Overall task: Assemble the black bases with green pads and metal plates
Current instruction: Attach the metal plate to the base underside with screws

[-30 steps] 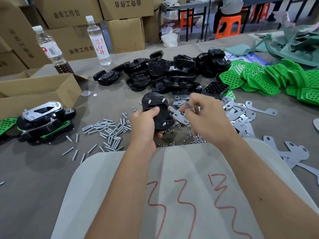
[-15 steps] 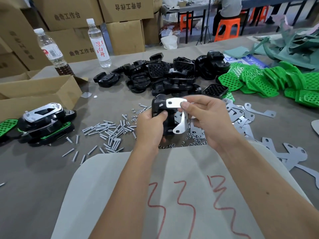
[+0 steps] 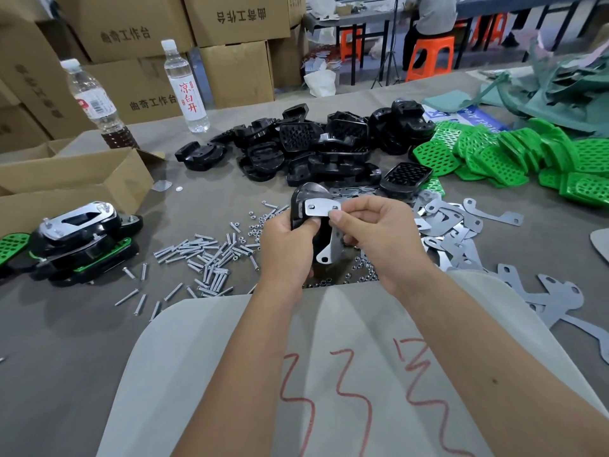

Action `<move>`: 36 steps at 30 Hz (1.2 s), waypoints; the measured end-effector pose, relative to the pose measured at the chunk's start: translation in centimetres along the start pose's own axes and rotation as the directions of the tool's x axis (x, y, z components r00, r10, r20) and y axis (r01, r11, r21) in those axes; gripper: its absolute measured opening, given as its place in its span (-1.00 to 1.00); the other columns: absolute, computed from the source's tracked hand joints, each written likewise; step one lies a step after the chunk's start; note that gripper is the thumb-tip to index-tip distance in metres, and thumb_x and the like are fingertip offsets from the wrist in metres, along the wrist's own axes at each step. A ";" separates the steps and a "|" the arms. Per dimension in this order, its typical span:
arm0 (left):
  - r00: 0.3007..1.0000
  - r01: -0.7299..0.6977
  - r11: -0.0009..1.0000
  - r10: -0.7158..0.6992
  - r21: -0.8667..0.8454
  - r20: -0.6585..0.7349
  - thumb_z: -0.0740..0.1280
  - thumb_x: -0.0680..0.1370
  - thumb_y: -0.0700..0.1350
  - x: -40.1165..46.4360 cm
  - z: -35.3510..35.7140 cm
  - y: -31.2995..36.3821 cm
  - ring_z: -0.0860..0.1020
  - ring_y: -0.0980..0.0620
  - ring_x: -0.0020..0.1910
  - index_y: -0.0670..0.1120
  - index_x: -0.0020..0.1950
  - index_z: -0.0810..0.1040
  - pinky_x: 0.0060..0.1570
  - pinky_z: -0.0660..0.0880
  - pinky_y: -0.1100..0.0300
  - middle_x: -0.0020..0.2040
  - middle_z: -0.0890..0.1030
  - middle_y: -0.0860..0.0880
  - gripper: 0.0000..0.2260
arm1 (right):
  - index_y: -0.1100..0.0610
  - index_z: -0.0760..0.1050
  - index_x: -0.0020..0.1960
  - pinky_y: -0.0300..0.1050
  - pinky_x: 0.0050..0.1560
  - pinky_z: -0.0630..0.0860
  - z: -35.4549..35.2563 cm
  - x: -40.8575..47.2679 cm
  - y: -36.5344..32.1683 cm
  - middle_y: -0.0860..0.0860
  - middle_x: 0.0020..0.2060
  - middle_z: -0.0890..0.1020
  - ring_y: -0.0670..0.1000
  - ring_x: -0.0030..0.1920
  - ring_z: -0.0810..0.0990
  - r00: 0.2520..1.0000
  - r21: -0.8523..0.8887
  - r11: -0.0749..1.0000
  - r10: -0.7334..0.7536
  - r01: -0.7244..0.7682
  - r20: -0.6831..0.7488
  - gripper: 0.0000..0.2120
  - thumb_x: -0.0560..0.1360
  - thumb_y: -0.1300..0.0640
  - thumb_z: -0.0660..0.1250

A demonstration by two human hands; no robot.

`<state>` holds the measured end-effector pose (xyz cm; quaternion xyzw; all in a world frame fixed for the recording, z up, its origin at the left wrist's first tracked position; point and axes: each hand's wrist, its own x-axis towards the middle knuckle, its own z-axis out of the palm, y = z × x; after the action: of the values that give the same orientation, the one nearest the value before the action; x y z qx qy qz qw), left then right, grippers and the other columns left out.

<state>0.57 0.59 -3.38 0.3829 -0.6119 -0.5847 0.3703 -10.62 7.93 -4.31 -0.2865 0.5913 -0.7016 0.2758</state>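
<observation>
Presently one black base [image 3: 301,201] is held upright above the table's near edge, at centre frame. The left hand [image 3: 286,245] grips it from the left side, thumb laid across its face. The right hand [image 3: 379,239] pinches a metal plate [image 3: 324,225] by its upper bar, thumb and forefinger closed on it, and holds the plate flat against the base's face; the plate's lower lug hangs below the fingers. Whether the plate's holes sit over the base's holes cannot be told.

Beneath the hands lie small nuts [image 3: 359,270], and to their left a scatter of silver bolts [image 3: 211,255]. To the right is a spread of loose metal plates [image 3: 458,232]. Behind the hands sits a heap of black bases [image 3: 316,146], with a pile of green pads [image 3: 514,156] to its right. At far left rest finished assemblies [image 3: 75,239], stacked, one with a plate on top, beside an open cardboard box [image 3: 72,183].

The work surface [image 3: 66,341] is a grey-brown covering. A pale sheet with red marks [image 3: 329,374] lies under the forearms. Two plastic bottles [image 3: 184,87] stand at the table's far side, before stacked cartons [image 3: 237,21] printed with characters. Beyond, orange stools [image 3: 428,57] and a seated person [image 3: 431,14] are visible at another table.
</observation>
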 end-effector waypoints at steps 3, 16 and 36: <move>0.999 0.050 0.999 -0.050 -0.018 -0.001 0.36 0.61 -0.14 0.2 -0.1 -0.3 0.49 -0.09 -0.25 0.13 -0.22 0.67 -0.33 0.36 0.08 -0.33 0.56 0.04 -0.74 | 0.20 0.62 -0.04 -0.26 -0.36 0.51 -0.1 -0.1 -0.3 0.05 -0.32 0.73 -0.08 -0.43 0.58 1.000 0.041 0.999 0.028 -0.027 -0.003 -0.83 0.45 0.29 0.58; 0.997 0.048 0.999 -0.048 -0.006 0.061 0.36 0.63 -0.18 0.2 -0.4 -0.1 0.47 -0.03 -0.33 -0.03 -0.10 0.64 -0.57 0.26 0.31 -0.24 0.58 -0.08 -0.86 | 0.27 0.63 -0.11 -0.22 -0.40 0.50 -0.4 0.0 -0.5 0.08 -0.42 0.65 -0.02 -0.45 0.52 0.992 -0.057 0.991 0.123 -0.124 -0.015 -0.76 0.43 0.15 0.62; 0.961 0.196 0.980 -0.186 -0.029 0.206 0.40 0.56 -0.28 -0.2 -1.4 0.8 0.64 0.12 -0.41 -0.04 0.01 0.67 -0.52 0.47 0.24 -0.25 0.72 0.03 -0.85 | 0.15 0.54 -0.22 -0.03 -0.29 0.54 0.1 -0.3 0.3 0.09 -0.39 0.68 -0.02 -0.42 0.55 0.993 -0.174 0.983 -0.080 0.064 -0.085 -0.73 0.42 0.11 0.63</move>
<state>1.91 0.12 -2.55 0.3695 -0.5921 -0.6682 0.2575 -10.36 8.02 -4.59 -0.2978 0.6506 -0.6701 0.1974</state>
